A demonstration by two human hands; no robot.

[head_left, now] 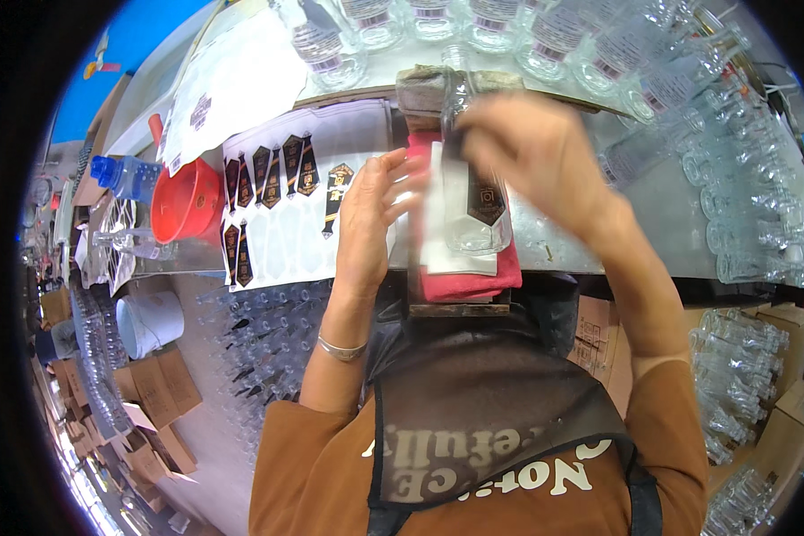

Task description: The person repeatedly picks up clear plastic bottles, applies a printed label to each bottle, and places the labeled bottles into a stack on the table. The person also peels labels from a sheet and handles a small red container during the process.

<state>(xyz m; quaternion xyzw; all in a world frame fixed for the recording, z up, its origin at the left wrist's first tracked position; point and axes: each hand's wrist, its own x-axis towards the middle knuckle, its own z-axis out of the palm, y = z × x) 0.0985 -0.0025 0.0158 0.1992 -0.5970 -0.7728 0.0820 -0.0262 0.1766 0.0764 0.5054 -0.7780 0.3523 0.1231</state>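
Head view shows a clear bottle (487, 237) lying on a white layer (436, 255) over red cloth (472, 286). Your right hand (531, 147) bends over its black label (486, 201); blur hides whether that grip is closed. Your left hand (371, 205), its grip open, is near the label sheet (281, 237).

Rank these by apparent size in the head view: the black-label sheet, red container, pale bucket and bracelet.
1. Black-label sheet, clearly largest.
2. Red container and pale bucket: too similar to rank surely.
3. Bracelet, smallest.
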